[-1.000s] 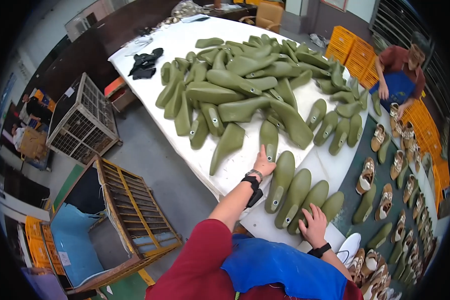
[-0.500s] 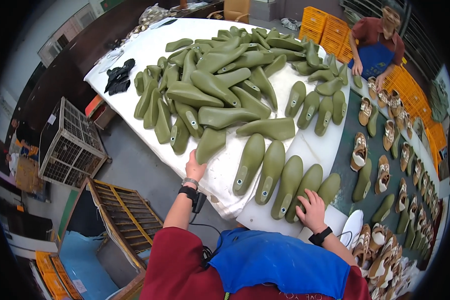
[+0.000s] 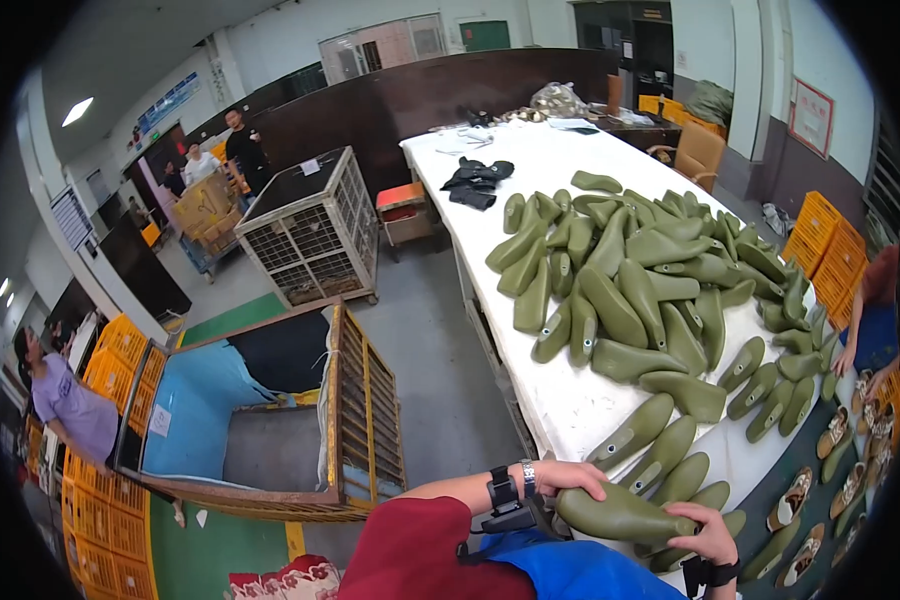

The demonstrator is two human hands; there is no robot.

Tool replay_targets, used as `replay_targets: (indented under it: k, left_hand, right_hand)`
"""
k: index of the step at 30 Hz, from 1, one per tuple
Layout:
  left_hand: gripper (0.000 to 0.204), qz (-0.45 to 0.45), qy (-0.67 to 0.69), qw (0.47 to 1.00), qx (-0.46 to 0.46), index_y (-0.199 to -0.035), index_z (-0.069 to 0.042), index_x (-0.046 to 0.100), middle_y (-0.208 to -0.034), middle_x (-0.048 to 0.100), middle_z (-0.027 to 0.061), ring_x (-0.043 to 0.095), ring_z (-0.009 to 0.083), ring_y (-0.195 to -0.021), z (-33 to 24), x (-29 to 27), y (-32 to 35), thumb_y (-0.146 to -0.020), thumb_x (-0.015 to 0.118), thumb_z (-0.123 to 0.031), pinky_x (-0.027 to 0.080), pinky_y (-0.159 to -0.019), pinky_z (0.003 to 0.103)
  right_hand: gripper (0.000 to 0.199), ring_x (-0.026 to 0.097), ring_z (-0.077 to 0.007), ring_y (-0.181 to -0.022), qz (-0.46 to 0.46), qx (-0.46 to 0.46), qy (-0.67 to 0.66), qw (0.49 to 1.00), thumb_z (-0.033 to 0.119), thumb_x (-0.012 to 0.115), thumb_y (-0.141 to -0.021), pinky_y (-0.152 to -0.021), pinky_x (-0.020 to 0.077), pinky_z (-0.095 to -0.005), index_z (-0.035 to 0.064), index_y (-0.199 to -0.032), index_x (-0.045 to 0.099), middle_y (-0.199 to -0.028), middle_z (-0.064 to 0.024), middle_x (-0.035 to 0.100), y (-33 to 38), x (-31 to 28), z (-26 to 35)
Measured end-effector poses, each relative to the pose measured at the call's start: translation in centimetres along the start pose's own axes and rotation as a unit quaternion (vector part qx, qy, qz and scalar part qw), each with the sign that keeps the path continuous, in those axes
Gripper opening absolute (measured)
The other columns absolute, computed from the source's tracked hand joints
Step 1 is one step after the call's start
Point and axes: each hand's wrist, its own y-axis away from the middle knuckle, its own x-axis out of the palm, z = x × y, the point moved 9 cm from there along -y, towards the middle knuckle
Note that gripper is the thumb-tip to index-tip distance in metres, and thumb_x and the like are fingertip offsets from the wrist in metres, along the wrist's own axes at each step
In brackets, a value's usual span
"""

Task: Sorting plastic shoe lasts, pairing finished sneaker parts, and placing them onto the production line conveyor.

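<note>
Close to my body, a green shoe last lies crosswise between both hands. My left hand is closed over its left, upper part, while my right hand grips its right end. Just beyond it, several more lasts stand side by side in a row at the table's near edge, partly hidden by the held one. Farther off, a large heap of green lasts covers the middle of the white-topped table.
Black gloves lie on the table's left side. Left of the table stand an open-topped cart and a wire cage cart. Shoes line a dark green surface at right, where a co-worker's hands reach in. Orange crates are stacked behind.
My view has swung left. My left hand has brought a shoe last from the heap's edge toward my body, and my right hand has left the row and now grips it too.
</note>
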Motion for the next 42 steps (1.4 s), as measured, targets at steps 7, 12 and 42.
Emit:
replay_targets:
  k: [7, 12, 42]
  left_hand:
    - [0.058, -0.022, 0.076, 0.995, -0.061, -0.104, -0.004, 0.060, -0.090, 0.065, 0.0068, 0.065, 0.0183, -0.072, 1.5, 0.3, 0.2, -0.085, 0.048, -0.057, 0.055, -0.060, 0.031]
    - [0.065, -0.192, -0.056, 0.978, 0.057, -0.110, -0.013, 0.055, -0.088, 0.061, 0.0028, 0.060, 0.0136, -0.078, -1.5, -2.1, -0.5, -0.088, 0.029, -0.068, 0.049, -0.069, 0.026]
    - [0.056, -0.264, -0.053, 0.907, 0.323, -0.130, -0.002, 0.041, -0.129, 0.045, 0.0137, 0.037, 0.0208, -0.124, -7.0, -1.2, -8.0, -0.095, 0.041, -0.045, 0.026, -0.105, 0.030]
  right_hand:
    - [0.047, 0.059, -0.0147, -0.094, -0.067, 0.074, -0.146, 0.984, 0.006, 0.076, -0.070, -0.085, 0.0463, -0.0269, -0.0067, -0.111, 0.058, -0.104, -0.0087, 0.063, 2.7, 2.4, -2.9]
    - [0.044, 0.060, -0.0150, -0.093, -0.102, 0.065, -0.153, 0.981, 0.013, 0.071, -0.075, -0.084, 0.0473, -0.0274, -0.0059, -0.112, 0.056, -0.102, -0.0094, 0.063, 3.4, 2.7, -4.4]
    - [0.034, 0.060, -0.0149, -0.093, -0.204, 0.056, -0.384, 0.899, 0.020, 0.054, -0.091, -0.085, 0.0465, -0.0278, -0.0031, -0.116, 0.054, -0.106, -0.0079, 0.063, 4.3, 1.7, -10.1]
